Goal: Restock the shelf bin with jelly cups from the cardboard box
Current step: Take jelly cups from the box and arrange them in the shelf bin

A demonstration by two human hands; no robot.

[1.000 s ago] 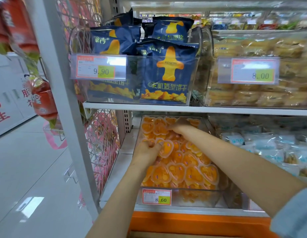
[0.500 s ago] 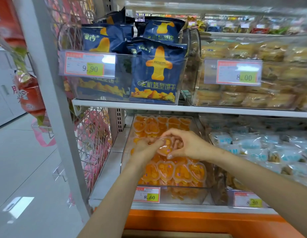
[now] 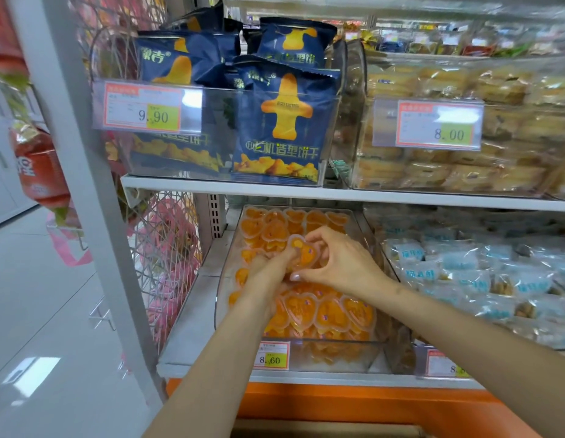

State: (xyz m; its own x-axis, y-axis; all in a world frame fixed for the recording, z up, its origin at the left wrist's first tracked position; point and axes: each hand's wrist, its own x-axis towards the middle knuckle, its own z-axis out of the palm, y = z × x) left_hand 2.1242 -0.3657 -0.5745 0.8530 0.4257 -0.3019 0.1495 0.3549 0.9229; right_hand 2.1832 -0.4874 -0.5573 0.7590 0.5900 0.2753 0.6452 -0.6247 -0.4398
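Since a second ago our right grip (image 3: 344, 263) has come forward from the back of the shelf bin (image 3: 344, 358) to meet our left grip (image 3: 267, 281) mid-bin. Both now pinch one heart-shaped jelly cup (image 3: 303, 256), held tilted just above the orange jelly cups (image 3: 325, 314) filling the bin.

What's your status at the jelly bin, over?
One heart-shaped jelly cup pinched between left hand and right hand, above the piled jelly cups. Clear shelf bin nearly full. Nothing seen in the way.
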